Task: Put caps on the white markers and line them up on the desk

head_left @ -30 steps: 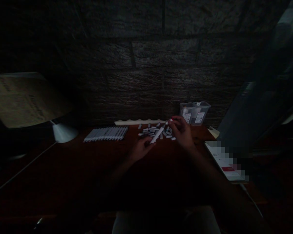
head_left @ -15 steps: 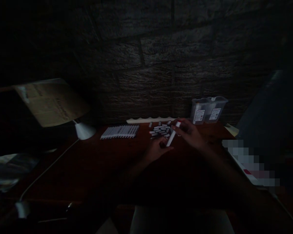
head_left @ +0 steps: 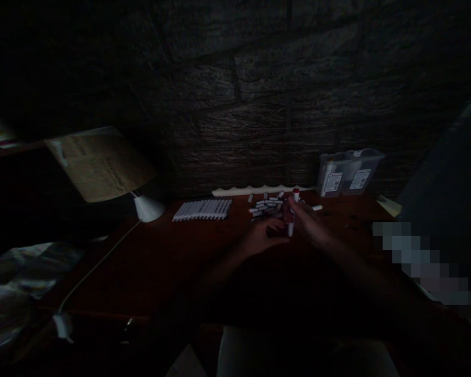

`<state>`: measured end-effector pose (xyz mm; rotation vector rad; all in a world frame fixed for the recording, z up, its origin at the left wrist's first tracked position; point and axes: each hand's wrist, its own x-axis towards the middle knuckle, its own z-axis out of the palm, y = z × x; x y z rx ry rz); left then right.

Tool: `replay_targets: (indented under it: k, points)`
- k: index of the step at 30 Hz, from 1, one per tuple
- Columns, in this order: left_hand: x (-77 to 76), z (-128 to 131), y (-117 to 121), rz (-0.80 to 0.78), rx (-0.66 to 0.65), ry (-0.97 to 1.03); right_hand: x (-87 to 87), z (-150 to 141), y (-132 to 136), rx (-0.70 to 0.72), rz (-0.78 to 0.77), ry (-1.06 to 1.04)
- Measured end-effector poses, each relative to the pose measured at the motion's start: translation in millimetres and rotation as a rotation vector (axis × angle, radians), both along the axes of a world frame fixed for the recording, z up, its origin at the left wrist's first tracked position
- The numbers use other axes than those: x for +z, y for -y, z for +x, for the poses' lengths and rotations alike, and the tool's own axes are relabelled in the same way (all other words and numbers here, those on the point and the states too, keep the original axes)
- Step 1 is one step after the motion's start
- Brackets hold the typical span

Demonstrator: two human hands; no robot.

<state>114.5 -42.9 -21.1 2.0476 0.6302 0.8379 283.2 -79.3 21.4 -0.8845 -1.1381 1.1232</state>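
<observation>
My right hand (head_left: 308, 222) is closed around the middle of a white marker (head_left: 291, 229) with a red top end. The marker stands nearly upright over the desk. Just to its left is my left hand (head_left: 257, 238), thumb and fingers apart in a curve, with the thumb tip close to the marker's lower end; whether they touch I cannot tell. Behind the hands lies a loose heap of small white caps or short marker pieces (head_left: 261, 206), partly hidden by my fingers. Further left, several white markers (head_left: 202, 209) lie side by side in a neat row.
Two clear plastic containers (head_left: 351, 175) with labels stand by the stone wall (head_left: 259, 125) at the back right. A lamp with a paper-like shade (head_left: 102, 167) and white base (head_left: 149, 208) stands left, its cord running forward. A wavy white strip (head_left: 255, 190) lies along the wall.
The marker has turned from tilted to nearly upright. My right hand has shifted from its red end to its middle, and my left hand has come away from the lower part. The view has swung left.
</observation>
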Motion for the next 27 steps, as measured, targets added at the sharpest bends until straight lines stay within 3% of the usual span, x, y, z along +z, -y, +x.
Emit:
replay_targets:
  k: [4,9,21,24,27]
  points:
    - [4.2,-7,-7,0.048,0.068,-0.032,14.2,14,-2,0.035,-0.087,-0.240]
    - [5.1,-8,-10,0.076,0.178,-0.058,17.4,23,-1,0.042,-0.179,-0.125]
    - [6.8,-4,-3,0.103,0.101,-0.098,5.1,9,-2,0.023,-0.112,-0.072]
    - [5.7,-4,0,0.159,0.036,-0.181,-2.5,7,-2,-0.054,-0.112,0.051]
    - [6.9,-5,-1,0.224,0.051,-0.239,-13.0,4,-2,-0.115,-0.088,0.272]
